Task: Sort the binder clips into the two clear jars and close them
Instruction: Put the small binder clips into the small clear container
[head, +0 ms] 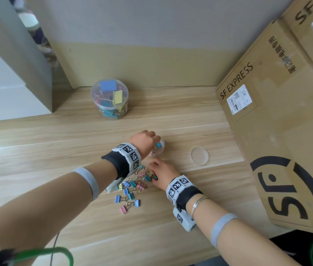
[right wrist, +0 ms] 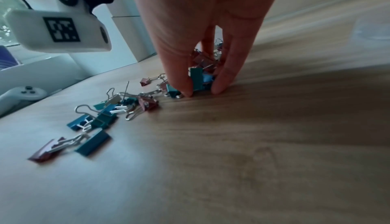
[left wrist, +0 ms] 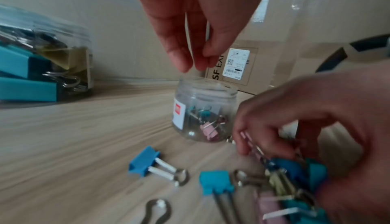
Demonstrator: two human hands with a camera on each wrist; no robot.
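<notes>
A small clear jar (head: pixel 159 150) (left wrist: pixel 202 115) stands open mid-table with a few small clips inside. My left hand (head: pixel 145 139) (left wrist: pixel 190 60) hovers right over its mouth, fingers pointing down and holding nothing. Its clear lid (head: pixel 199 155) lies to the right. Just in front of the jar, my right hand (head: pixel 160 170) (right wrist: pixel 200 92) pinches teal binder clips (right wrist: pixel 197 79) at the right edge of a scattered pile of small coloured clips (head: pixel 130 191) (right wrist: pixel 101 115). The large clear jar (head: pixel 109 98) (left wrist: pixel 42 57) at the back holds big clips.
Big SF Express cardboard boxes (head: pixel 267 112) wall off the right side of the wooden table (head: pixel 36 150). A brown board and the wall close the back. A white controller (right wrist: pixel 23 94) lies at the table's left. A green cable (head: pixel 42 252) loops near me.
</notes>
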